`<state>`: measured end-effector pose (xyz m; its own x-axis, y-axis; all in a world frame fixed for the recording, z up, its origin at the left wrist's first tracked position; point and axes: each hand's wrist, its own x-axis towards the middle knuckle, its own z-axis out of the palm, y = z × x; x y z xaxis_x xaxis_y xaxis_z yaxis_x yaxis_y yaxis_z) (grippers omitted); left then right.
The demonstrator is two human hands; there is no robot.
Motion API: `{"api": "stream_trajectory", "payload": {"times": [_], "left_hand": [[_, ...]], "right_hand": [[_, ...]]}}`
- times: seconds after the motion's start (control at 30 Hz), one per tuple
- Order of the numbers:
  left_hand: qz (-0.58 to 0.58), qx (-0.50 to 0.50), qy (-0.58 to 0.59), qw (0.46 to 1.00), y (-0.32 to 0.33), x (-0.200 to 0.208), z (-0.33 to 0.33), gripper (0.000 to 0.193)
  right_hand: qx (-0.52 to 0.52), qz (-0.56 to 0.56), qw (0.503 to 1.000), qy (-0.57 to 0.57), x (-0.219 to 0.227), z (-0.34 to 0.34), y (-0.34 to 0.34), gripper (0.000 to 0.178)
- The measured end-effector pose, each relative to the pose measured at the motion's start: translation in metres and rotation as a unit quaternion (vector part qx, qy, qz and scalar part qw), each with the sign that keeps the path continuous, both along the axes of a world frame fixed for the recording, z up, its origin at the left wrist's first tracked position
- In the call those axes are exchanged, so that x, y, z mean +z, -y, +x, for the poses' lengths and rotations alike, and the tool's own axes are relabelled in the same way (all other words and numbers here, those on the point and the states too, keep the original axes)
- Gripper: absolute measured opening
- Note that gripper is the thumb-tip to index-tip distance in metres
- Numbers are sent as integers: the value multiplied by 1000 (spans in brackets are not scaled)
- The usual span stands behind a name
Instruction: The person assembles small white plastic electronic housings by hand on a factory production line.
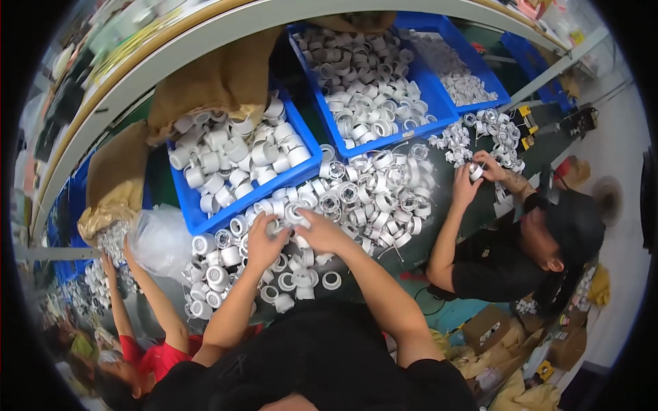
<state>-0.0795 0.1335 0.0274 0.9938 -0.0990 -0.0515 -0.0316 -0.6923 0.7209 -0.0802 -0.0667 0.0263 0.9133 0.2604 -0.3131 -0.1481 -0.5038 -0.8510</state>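
Observation:
Over a heap of white plastic parts (367, 198), my two hands are close together near the middle of the bench. My left hand (266, 241) has its fingers curled inward, and whatever lies between them is too small to make out. Beside it, my right hand (323, 233) has thumb and fingers closed at a white round plastic housing (295, 214). Loose white rings (332, 279) and short cylinders lie under and in front of my wrists. Ribbed round white caps (217, 277) are piled left of my left forearm.
Ahead stands a blue crate (312, 167) of white cylinders, partly under brown sacking (216, 75). Another blue crate (439, 125) holds white rings. A clear plastic bag (162, 240) lies left. Co-workers handle parts: one in black (490, 257) at right, one in red (161, 353) at left.

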Motion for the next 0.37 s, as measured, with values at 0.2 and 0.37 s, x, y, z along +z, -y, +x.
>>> {"api": "stream_trajectory", "payload": {"times": [0.2,0.37], "left_hand": [[86,-37,-53,994,5,38,9,40],[59,4,-89,994,-16,59,-19,38]], "right_hand": [[183,-261,945,68,61,33,20,37],[-130,-54,938,317,79,218,55,14]]}}
